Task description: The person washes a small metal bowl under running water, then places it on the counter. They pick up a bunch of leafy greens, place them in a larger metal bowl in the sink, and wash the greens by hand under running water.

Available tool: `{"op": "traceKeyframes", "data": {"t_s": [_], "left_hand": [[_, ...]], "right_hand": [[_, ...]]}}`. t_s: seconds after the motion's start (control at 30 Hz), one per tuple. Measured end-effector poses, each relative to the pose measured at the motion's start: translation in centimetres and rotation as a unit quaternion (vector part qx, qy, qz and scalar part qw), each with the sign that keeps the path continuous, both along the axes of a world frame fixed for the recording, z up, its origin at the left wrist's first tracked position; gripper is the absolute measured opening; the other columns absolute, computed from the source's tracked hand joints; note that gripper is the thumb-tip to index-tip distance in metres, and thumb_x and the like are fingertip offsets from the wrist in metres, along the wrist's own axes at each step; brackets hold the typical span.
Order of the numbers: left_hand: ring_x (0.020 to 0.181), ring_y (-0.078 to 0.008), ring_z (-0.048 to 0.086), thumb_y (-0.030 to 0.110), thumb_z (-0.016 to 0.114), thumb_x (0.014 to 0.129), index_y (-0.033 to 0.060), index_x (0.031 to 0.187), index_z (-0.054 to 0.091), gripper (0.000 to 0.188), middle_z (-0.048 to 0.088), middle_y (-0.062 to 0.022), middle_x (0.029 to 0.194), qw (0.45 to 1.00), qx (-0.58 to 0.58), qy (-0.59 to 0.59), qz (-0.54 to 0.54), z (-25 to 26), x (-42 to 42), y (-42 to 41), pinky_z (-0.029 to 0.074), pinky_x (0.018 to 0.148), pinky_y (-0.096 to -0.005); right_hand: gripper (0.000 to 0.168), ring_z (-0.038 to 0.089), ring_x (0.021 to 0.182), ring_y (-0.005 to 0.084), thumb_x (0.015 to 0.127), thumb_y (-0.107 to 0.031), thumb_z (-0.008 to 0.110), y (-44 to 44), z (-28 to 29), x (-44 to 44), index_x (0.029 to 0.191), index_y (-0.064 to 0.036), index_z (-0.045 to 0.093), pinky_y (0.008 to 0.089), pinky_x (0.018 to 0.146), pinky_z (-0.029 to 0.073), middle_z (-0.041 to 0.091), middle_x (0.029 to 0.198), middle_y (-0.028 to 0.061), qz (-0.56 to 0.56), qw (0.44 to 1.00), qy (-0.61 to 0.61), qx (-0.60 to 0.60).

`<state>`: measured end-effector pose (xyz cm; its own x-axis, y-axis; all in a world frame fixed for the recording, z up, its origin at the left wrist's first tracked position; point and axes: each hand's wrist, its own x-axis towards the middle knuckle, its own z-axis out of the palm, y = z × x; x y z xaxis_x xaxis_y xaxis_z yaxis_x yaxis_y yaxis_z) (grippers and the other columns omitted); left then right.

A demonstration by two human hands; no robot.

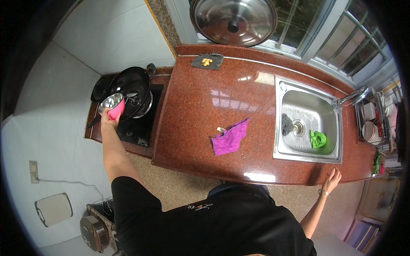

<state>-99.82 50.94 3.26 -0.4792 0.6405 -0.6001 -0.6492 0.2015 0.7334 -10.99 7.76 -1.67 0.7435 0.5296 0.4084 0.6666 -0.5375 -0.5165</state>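
Observation:
My left hand (pixel 111 117) grips a pink bowl (pixel 116 112) with a shiny metal inside. The bowl is tilted and held above the near-left side of a black wok (pixel 128 83). That wok leans at a slant over the burner of a black gas hob (pixel 136 132). Holding nothing, my right hand (pixel 332 180) hangs at the counter's front edge, just below the sink's near right corner. A purple cloth (pixel 231 137) lies crumpled on the red stone counter (pixel 189 102) between my hands.
The steel sink (pixel 307 156) contains a green cloth (pixel 317 139) and a grey scrubber (pixel 286 124). A faucet (pixel 352 96) and a dish rack (pixel 368 110) stand right of it. A large pan lid (pixel 233 22) leans at the window. A dark cloth (pixel 215 57) lies at the back.

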Motion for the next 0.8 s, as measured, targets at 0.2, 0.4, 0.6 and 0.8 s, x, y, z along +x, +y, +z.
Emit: {"op": "traceKeyframes", "data": {"t_s": [0.2, 0.4, 0.6, 0.8], "left_hand": [[0.101, -0.0359, 0.051, 0.012, 0.065, 0.068, 0.0006, 0.113, 0.049, 0.049, 0.049, -0.0159, 0.113, 0.993, 0.072, -0.087, 0.024, 1.2, -0.9, -0.4, 0.055, 0.077, -0.044], [0.1, -0.0343, 0.051, 0.006, 0.062, 0.07, -0.0017, 0.11, 0.049, 0.043, 0.05, -0.0159, 0.112, 0.989, 0.13, -0.072, 0.004, 2.3, -3.2, 0.1, 0.054, 0.08, -0.0456], [0.101, -0.0327, 0.052, 0.005, 0.062, 0.07, -0.0014, 0.108, 0.05, 0.04, 0.053, -0.0146, 0.11, 0.99, 0.117, -0.077, 0.003, 2.3, -3.9, 0.0, 0.053, 0.082, -0.0471], [0.102, -0.031, 0.052, -0.002, 0.062, 0.068, -0.002, 0.107, 0.05, 0.04, 0.054, -0.014, 0.109, 0.971, 0.227, -0.076, -0.026, 3.1, -0.1, -0.2, 0.05, 0.087, -0.049]], "right_hand": [[0.029, 0.056, 0.088, 0.0229, 0.094, -0.024, 0.045, 0.0, 0.3, -0.3, 0.107, -0.001, 0.055, 0.0287, 0.067, 0.053, 0.049, 0.107, 0.0139, 0.009, 1.0, 0.005, -0.012], [0.028, 0.057, 0.082, 0.0221, 0.094, -0.023, 0.046, 0.9, 0.1, -1.2, 0.108, -0.001, 0.056, 0.0283, 0.065, 0.054, 0.05, 0.106, 0.0143, 0.044, 0.999, 0.011, -0.021], [0.028, 0.058, 0.077, 0.0215, 0.094, -0.023, 0.046, 0.9, -0.2, -2.0, 0.107, -0.001, 0.056, 0.0282, 0.063, 0.052, 0.05, 0.104, 0.0148, 0.057, 0.997, 0.011, -0.042], [0.024, 0.056, 0.084, 0.0253, 0.093, -0.019, 0.046, 0.2, 0.6, -3.3, 0.106, -0.001, 0.055, 0.0308, 0.066, 0.053, 0.05, 0.105, 0.0154, 0.049, 0.997, 0.025, -0.056]]}}
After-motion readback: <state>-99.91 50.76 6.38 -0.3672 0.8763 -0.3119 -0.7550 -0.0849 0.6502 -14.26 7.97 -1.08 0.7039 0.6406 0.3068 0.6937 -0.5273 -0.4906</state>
